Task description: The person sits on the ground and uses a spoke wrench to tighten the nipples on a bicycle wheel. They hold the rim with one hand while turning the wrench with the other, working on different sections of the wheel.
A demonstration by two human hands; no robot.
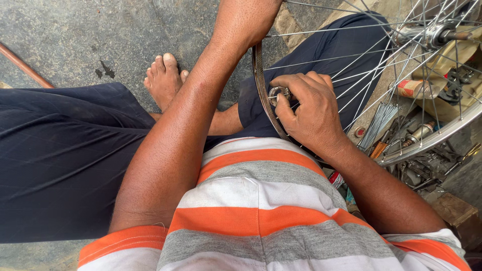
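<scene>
**spoke_nut:** So what's actually being gripped here? A small round silver metal spoke key [277, 94] is pinched in the right hand [311, 113], pressed right against the inner edge of the thin silver metal bicycle wheel rim [261, 95]. The rim is stood upright between the knees, across the dark navy trousers [60, 150], with its thin steel spokes [361, 75] fanned out toward the shiny hub [432, 34] at the top right corner of the view.

**truing_stand:** And the left hand [251, 15]? Only the forearm and wrist are shown; the fingers are cut off at the top edge, so it can't be told whether they're closed on the rim or not. The hands are held well apart, anyway.

**spoke_nut:** Agreed. For doing this bit well: the key should be seated fully on the nipple flats before any turn is made, otherwise the corners get rounded. Small turns are best judged, with the rim kept steady against the leg.

**truing_stand:** Also worth noting, a bundle of loose spare spokes [381, 120] and a heap of greasy hand tools [427, 165] are laid on the grey concrete floor [75, 35] by the right edge, behind the wheel. A bare foot [163, 80] is rested on the floor just left of the rim.
</scene>
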